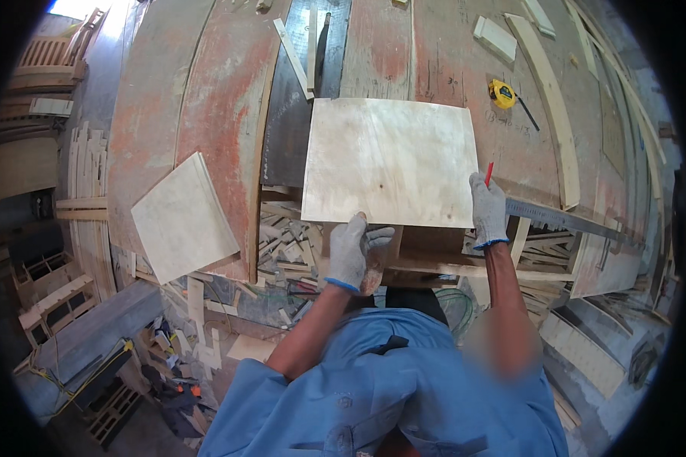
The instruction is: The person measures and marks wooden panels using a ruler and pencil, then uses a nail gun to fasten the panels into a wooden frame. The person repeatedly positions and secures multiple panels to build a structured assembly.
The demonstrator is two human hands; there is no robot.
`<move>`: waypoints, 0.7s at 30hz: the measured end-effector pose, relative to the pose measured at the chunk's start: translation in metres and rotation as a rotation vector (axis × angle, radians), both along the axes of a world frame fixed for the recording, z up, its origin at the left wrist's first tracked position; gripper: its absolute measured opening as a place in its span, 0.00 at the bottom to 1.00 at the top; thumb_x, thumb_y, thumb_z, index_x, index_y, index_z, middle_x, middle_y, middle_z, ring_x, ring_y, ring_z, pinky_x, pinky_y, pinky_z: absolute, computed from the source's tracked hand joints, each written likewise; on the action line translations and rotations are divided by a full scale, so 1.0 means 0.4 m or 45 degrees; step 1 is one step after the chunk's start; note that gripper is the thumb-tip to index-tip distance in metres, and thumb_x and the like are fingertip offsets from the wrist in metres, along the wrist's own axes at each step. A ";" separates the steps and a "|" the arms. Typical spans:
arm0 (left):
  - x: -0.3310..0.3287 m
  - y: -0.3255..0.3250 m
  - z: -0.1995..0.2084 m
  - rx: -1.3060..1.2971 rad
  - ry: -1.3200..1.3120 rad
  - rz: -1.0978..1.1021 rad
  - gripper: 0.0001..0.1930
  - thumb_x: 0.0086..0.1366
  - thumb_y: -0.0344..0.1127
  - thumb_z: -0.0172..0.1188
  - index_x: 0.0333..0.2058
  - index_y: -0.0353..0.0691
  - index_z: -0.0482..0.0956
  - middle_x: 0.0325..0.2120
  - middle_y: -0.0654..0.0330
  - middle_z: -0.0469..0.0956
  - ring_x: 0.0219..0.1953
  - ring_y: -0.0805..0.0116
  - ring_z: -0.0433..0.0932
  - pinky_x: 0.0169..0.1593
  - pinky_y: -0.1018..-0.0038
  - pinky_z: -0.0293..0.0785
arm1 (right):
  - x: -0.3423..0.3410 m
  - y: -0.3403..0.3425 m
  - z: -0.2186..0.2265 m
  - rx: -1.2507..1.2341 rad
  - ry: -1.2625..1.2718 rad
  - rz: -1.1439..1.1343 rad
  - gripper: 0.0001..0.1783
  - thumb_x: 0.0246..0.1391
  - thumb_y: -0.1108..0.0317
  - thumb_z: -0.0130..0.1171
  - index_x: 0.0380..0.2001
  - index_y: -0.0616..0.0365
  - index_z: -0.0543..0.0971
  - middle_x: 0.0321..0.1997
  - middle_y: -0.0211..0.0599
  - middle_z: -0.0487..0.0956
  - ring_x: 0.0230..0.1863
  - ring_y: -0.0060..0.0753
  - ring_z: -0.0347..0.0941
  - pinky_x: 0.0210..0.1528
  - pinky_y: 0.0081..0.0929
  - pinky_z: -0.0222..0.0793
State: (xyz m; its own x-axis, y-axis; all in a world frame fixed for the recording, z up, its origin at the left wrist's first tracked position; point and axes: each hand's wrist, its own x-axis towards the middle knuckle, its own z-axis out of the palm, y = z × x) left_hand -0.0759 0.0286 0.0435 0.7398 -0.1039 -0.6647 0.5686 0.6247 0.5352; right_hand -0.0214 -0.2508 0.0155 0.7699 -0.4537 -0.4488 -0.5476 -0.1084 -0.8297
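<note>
A pale plywood panel (pixel 389 164) lies over the front edge of the workbench in front of me. My left hand (pixel 351 247), in a grey knit glove with a blue cuff, grips the panel's near edge; its thumb rests on top and the other fingers are partly hidden. At the panel's right edge is my right hand (pixel 488 209), also gloved, with its fingers closed. A red pencil (pixel 488 174) sticks up from between those fingers. Whether that hand also presses on the panel is hard to make out.
More plywood pieces (pixel 184 221) lie at the bench's left front corner. A yellow tape measure (pixel 501 93), a dark pencil-like stick (pixel 527 114) and a long wooden strip (pixel 545 107) lie on the right. A metal ruler (pixel 564 217) runs along the front edge. Offcuts (pixel 293 240) are piled below.
</note>
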 end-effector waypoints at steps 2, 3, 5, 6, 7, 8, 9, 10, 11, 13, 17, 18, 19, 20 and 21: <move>0.001 0.001 0.002 0.008 0.006 -0.002 0.21 0.72 0.42 0.50 0.51 0.27 0.71 0.41 0.48 0.79 0.39 0.55 0.82 0.41 0.67 0.80 | 0.006 0.009 0.018 -0.005 0.030 0.003 0.24 0.63 0.61 0.59 0.53 0.72 0.76 0.43 0.31 0.79 0.44 0.19 0.72 0.50 0.18 0.68; 0.002 0.002 0.003 0.013 0.007 -0.003 0.21 0.72 0.42 0.50 0.51 0.27 0.72 0.41 0.48 0.79 0.39 0.54 0.82 0.41 0.67 0.80 | 0.010 0.016 0.029 -0.007 0.038 -0.007 0.24 0.63 0.61 0.59 0.53 0.72 0.76 0.43 0.31 0.79 0.44 0.19 0.72 0.50 0.18 0.68; -0.001 0.001 -0.003 -0.004 0.013 0.002 0.21 0.72 0.42 0.50 0.50 0.26 0.72 0.41 0.48 0.79 0.39 0.55 0.83 0.41 0.67 0.80 | 0.010 0.018 0.030 0.008 0.021 -0.025 0.23 0.63 0.62 0.59 0.53 0.71 0.76 0.43 0.31 0.79 0.44 0.19 0.72 0.50 0.18 0.68; -0.002 0.001 -0.004 -0.013 0.016 0.004 0.21 0.72 0.42 0.50 0.50 0.26 0.72 0.42 0.48 0.79 0.39 0.55 0.83 0.41 0.67 0.80 | 0.007 0.014 0.020 0.025 -0.005 -0.032 0.23 0.63 0.62 0.59 0.53 0.71 0.76 0.43 0.30 0.78 0.43 0.19 0.72 0.50 0.17 0.68; -0.002 0.002 -0.002 -0.011 0.006 0.000 0.21 0.72 0.42 0.50 0.50 0.26 0.72 0.42 0.48 0.79 0.39 0.55 0.83 0.41 0.67 0.80 | 0.006 0.013 0.015 0.043 -0.030 -0.038 0.23 0.63 0.62 0.59 0.53 0.71 0.76 0.43 0.30 0.78 0.43 0.18 0.71 0.50 0.17 0.68; -0.002 0.003 -0.004 -0.007 -0.002 -0.003 0.21 0.72 0.42 0.50 0.50 0.26 0.72 0.42 0.48 0.79 0.39 0.55 0.83 0.41 0.67 0.80 | 0.006 0.015 0.019 0.024 -0.028 -0.028 0.23 0.63 0.62 0.59 0.53 0.71 0.76 0.42 0.29 0.78 0.43 0.18 0.71 0.49 0.17 0.68; -0.002 0.004 -0.005 -0.003 -0.009 -0.006 0.21 0.72 0.42 0.50 0.50 0.26 0.72 0.42 0.48 0.79 0.39 0.55 0.83 0.41 0.67 0.80 | 0.008 0.020 0.028 0.007 -0.026 -0.016 0.23 0.63 0.62 0.59 0.53 0.71 0.76 0.42 0.29 0.78 0.43 0.18 0.71 0.49 0.17 0.68; -0.001 0.004 -0.002 0.004 -0.013 0.000 0.21 0.72 0.42 0.50 0.51 0.26 0.71 0.42 0.48 0.79 0.39 0.55 0.83 0.41 0.67 0.80 | 0.009 0.023 0.032 -0.011 -0.024 -0.004 0.23 0.63 0.62 0.59 0.53 0.71 0.76 0.41 0.28 0.78 0.42 0.17 0.71 0.48 0.17 0.68; 0.000 0.003 0.005 0.009 -0.016 0.002 0.21 0.72 0.42 0.50 0.51 0.26 0.71 0.42 0.48 0.79 0.39 0.55 0.83 0.41 0.67 0.80 | 0.009 0.019 0.025 -0.006 -0.022 0.002 0.23 0.63 0.62 0.59 0.52 0.71 0.76 0.41 0.27 0.77 0.42 0.17 0.70 0.47 0.17 0.68; 0.003 0.002 0.004 0.023 -0.011 0.000 0.21 0.72 0.42 0.50 0.50 0.26 0.72 0.41 0.48 0.79 0.38 0.56 0.83 0.40 0.69 0.80 | 0.011 0.006 0.005 0.005 -0.018 0.014 0.22 0.63 0.62 0.59 0.52 0.71 0.76 0.40 0.26 0.77 0.40 0.16 0.70 0.46 0.17 0.67; 0.013 0.004 0.001 0.041 -0.009 0.009 0.21 0.73 0.43 0.49 0.47 0.24 0.73 0.40 0.49 0.80 0.36 0.58 0.83 0.38 0.72 0.81 | 0.017 0.027 0.026 -0.017 -0.046 -0.001 0.22 0.63 0.61 0.58 0.50 0.71 0.77 0.38 0.24 0.76 0.39 0.15 0.68 0.43 0.16 0.66; 0.011 0.003 0.003 0.038 -0.016 0.013 0.21 0.73 0.43 0.49 0.47 0.24 0.73 0.40 0.49 0.80 0.36 0.58 0.83 0.38 0.72 0.81 | 0.018 0.022 0.025 -0.002 -0.019 0.000 0.22 0.63 0.60 0.58 0.50 0.70 0.77 0.38 0.23 0.76 0.38 0.14 0.67 0.43 0.16 0.66; 0.010 0.001 0.003 0.028 -0.014 0.020 0.22 0.72 0.43 0.49 0.47 0.24 0.73 0.39 0.49 0.80 0.37 0.58 0.83 0.38 0.72 0.81 | 0.019 0.020 0.024 0.012 0.008 0.001 0.22 0.64 0.60 0.58 0.50 0.70 0.77 0.37 0.23 0.76 0.38 0.14 0.67 0.43 0.16 0.66; 0.009 0.001 0.003 0.022 -0.014 0.028 0.22 0.72 0.43 0.49 0.47 0.24 0.73 0.39 0.49 0.80 0.37 0.58 0.84 0.38 0.72 0.81 | 0.019 0.021 0.025 -0.002 0.007 0.003 0.22 0.64 0.60 0.58 0.50 0.70 0.77 0.37 0.23 0.76 0.38 0.14 0.67 0.42 0.15 0.66; 0.010 0.001 0.002 0.015 -0.014 0.036 0.22 0.72 0.43 0.50 0.47 0.24 0.73 0.39 0.49 0.80 0.37 0.58 0.84 0.38 0.72 0.81 | 0.018 0.022 0.027 -0.016 0.007 0.004 0.22 0.63 0.59 0.58 0.50 0.70 0.77 0.37 0.23 0.76 0.38 0.14 0.67 0.42 0.15 0.66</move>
State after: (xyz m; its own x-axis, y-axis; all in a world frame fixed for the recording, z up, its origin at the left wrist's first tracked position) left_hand -0.0720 0.0291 0.0444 0.7494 -0.0749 -0.6578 0.5450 0.6340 0.5487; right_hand -0.0143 -0.2418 0.0262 0.7689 -0.4569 -0.4473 -0.5519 -0.1210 -0.8251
